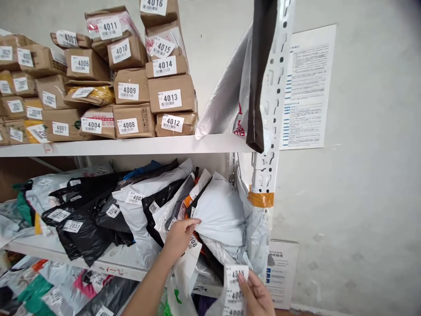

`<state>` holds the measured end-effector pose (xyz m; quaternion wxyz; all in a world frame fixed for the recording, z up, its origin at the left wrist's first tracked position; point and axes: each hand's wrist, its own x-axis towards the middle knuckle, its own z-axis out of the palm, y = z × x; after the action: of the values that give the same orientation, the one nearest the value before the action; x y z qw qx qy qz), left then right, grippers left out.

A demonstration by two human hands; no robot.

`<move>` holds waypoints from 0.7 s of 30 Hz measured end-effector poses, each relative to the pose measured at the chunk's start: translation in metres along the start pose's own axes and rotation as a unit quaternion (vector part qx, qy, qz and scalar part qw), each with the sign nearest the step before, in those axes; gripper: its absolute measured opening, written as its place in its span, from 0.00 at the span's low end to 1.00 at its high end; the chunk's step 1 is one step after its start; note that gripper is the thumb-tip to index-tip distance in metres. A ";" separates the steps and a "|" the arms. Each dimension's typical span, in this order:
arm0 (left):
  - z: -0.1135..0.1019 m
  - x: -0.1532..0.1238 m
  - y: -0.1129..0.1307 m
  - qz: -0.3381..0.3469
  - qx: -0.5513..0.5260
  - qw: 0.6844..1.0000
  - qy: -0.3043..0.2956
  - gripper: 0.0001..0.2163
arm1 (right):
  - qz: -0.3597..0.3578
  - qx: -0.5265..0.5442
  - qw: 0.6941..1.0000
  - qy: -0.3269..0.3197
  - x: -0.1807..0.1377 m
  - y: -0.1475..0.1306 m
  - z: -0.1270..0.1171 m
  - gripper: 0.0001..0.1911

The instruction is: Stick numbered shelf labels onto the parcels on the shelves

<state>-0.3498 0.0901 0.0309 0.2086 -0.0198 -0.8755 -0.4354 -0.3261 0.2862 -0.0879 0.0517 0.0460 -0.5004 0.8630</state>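
My left hand [177, 237] reaches to the middle shelf, its thumb and forefinger pinched at the left edge of a plump white mailing bag [222, 213]. Just below these fingers, a white bag with a number label [193, 242] ending in 08 sticks out. Dark and orange bags stand pressed against the white one on its left. At the bottom, my right hand [258, 294] grips a strip of printed number labels [234, 292] between thumb and fingers; its top label seems to read 4015. Whatever lies behind the strip is partly hidden.
Numbered brown cardboard boxes [133, 90] are stacked on the upper shelf [164, 145]. A dark flat bag [259, 79] hangs over its right end, beside the perforated white post [263, 175]. More numbered bags fill the middle and lower shelves. Printed sheets [307, 87] are on the wall.
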 end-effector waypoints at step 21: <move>0.015 0.017 0.022 -0.030 0.265 0.961 0.072 0.11 | -0.057 0.024 0.998 0.001 0.077 0.012 0.106 0.22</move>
<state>-0.3659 0.1130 0.0465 0.2558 0.0941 -0.9423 -0.1945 -0.4014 0.1916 -0.0357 0.0999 0.0749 -0.4764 0.8703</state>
